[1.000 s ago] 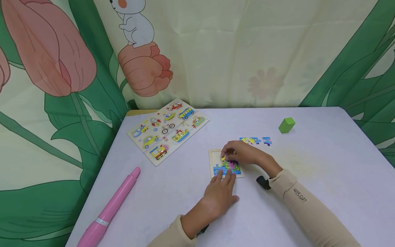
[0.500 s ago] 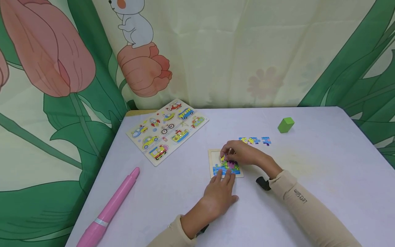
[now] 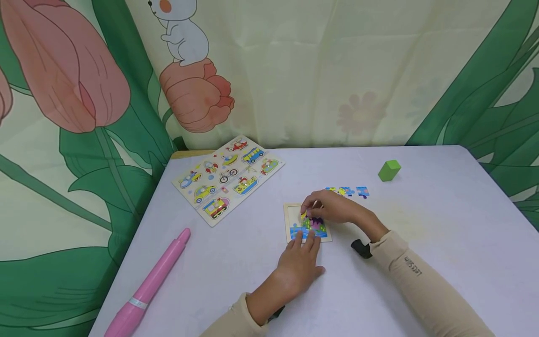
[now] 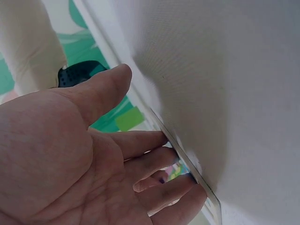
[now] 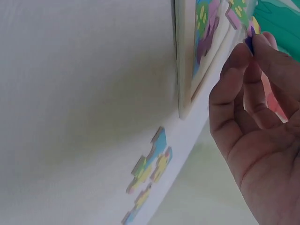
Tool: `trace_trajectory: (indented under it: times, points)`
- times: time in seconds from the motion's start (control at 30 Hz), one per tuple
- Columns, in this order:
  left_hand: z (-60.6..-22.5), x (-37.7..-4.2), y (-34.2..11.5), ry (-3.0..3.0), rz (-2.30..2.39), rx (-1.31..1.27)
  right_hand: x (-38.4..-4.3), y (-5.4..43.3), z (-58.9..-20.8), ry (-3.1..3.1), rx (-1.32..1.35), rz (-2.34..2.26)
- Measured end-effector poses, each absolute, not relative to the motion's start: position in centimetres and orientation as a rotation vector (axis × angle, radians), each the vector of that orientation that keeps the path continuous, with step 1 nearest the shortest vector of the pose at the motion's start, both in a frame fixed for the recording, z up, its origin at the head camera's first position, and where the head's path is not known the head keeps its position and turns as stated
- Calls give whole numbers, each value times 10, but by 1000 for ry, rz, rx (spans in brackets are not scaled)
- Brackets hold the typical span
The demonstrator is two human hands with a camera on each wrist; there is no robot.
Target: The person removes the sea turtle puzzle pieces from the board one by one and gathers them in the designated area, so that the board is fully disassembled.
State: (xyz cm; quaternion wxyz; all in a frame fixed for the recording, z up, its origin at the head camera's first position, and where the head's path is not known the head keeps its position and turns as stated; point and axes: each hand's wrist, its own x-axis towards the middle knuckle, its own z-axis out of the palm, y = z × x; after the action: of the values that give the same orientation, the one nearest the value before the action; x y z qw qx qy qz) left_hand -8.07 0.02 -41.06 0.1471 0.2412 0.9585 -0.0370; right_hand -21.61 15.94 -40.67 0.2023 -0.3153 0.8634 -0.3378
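A small wooden jigsaw tray (image 3: 287, 216) lies near the middle of the table, partly filled with blue, green and purple pieces along its near side. My left hand (image 3: 296, 266) rests its fingertips on the tray's near rim, fingers straight; the left wrist view shows those fingertips (image 4: 187, 180) along the rim. Over the tray, my right hand (image 3: 332, 207) pinches a jigsaw piece between thumb and forefinger. Purple and yellow parts of that jigsaw piece (image 5: 250, 42) show in the right wrist view; the fingers hide the rest.
Several loose jigsaw pieces (image 3: 348, 192) lie behind the right hand, partly hidden by it. A green block (image 3: 389, 170) stands at the back right. A vehicle picture board (image 3: 229, 180) lies at the back left, and a long pink tapered object (image 3: 149, 283) at the left.
My right wrist and forearm have shifted slightly to the right, while the fingertips stay over the same part of the tray. The left hand keeps its place on the rim.
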Motion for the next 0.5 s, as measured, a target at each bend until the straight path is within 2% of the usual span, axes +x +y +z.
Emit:
trace_trajectory:
  times: [0.27,0.5]
  points:
    - [-411,-82,0,2739,-126,678,-227,200,-393,2362,-773,-1040]
    - [-411,-81,2,2721,-112,670,-233,248,-393,2387,-556,-953]
